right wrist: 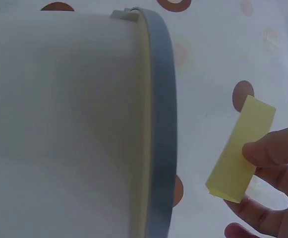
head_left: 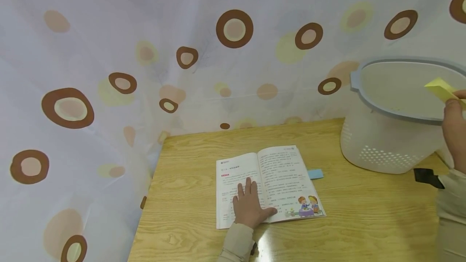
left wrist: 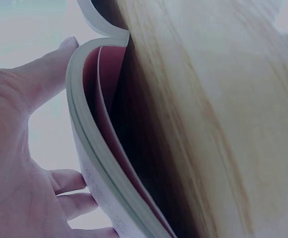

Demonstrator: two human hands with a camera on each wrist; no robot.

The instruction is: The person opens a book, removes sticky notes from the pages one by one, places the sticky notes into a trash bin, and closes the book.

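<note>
Looking down, we see a pale wooden table (head_left: 182, 197), its grain plain to see, with a bright patch of glare (head_left: 264, 246) near us. Behind it and along its left side hangs a whitish sheet (head_left: 204, 11), printed with brown rings and soft tan and yellow spots. An open book (head_left: 280, 181) lies near the middle of the table, with two cartoon figures (head_left: 307, 206) in the lower corner of its right page. A blue tab (head_left: 315, 174) sticks out past its right edge. Our left hand (head_left: 248, 205) rests across the pages, fingers spread and thumb out to the side. At the back right stands a white basket (head_left: 382, 144), pierced with small holes, with a grey rim (right wrist: 162, 129). Our right hand (head_left: 454, 132) pinches a yellow note (head_left: 439, 89) between thumb and fingers; the right wrist view shows it apart from the rim. Pale sleeves (head_left: 236, 244) cover both our arms.
</note>
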